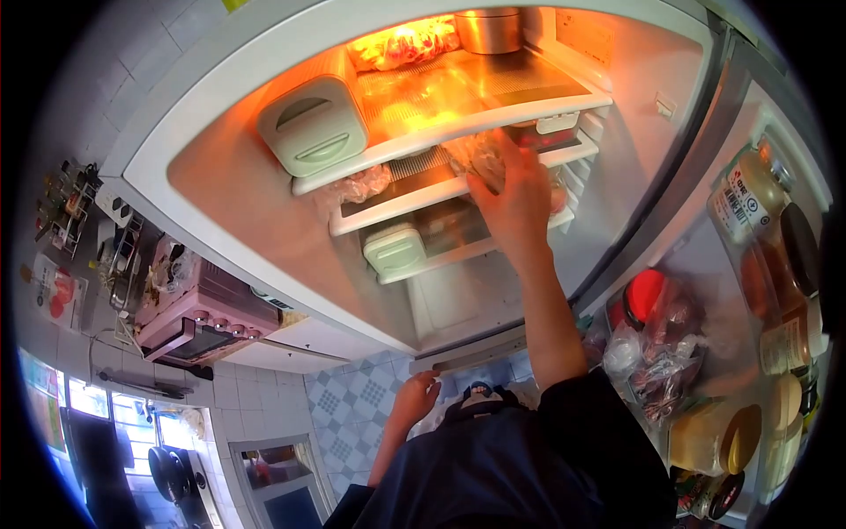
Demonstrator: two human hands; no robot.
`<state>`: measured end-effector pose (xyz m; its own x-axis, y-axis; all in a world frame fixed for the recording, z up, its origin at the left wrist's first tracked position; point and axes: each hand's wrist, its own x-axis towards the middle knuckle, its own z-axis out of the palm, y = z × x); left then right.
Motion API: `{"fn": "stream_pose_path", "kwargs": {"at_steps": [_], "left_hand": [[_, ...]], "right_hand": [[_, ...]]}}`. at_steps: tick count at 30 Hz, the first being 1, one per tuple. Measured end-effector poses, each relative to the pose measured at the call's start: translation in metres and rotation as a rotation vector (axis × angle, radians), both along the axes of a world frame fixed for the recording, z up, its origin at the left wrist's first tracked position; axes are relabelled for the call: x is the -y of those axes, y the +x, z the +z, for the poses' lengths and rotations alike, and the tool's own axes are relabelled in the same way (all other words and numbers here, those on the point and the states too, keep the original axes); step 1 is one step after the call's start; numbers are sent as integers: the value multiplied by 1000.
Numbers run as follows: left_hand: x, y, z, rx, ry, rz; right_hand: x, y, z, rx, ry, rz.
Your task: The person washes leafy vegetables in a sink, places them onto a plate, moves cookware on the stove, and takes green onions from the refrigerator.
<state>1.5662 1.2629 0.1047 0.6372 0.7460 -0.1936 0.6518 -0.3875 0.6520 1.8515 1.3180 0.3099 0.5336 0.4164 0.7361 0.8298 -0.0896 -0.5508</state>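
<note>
My right hand [515,189] reaches into the open refrigerator, at its middle shelf. Its thumb and fingers close around a crumpled clear plastic bag [471,154], whose contents I cannot make out. Low in front of my body hangs my left hand [412,401], its fingers loosely bent and apart, with nothing visible in it. Another knotted plastic bag [363,185] lies at the left of the same shelf. Above it, a pale green lidded container [313,128] stands on the top shelf, and a smaller pale container [395,251] sits on the lower one.
A steel pot [489,32] and a bag of reddish food [405,46] stand at the back of the top shelf. Jars [749,189] and plastic bags [656,353] fill the open door on the right. At left, a pink oven [207,309] rests on a counter.
</note>
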Motion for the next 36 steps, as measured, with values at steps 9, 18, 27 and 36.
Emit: {"fn": "stream_pose_path", "kwargs": {"at_steps": [9, 18, 27, 36], "left_hand": [[-36, 35, 80, 519, -305, -122], [-60, 116, 198, 878, 116, 55], [-75, 139, 184, 1116, -625, 16], [-58, 118, 183, 1182, -702, 82]], "right_hand": [[32, -10, 14, -356, 155, 286], [81, -25, 14, -647, 118, 546], [85, -8, -2, -652, 365, 446], [88, -1, -5, -796, 414, 544]]}}
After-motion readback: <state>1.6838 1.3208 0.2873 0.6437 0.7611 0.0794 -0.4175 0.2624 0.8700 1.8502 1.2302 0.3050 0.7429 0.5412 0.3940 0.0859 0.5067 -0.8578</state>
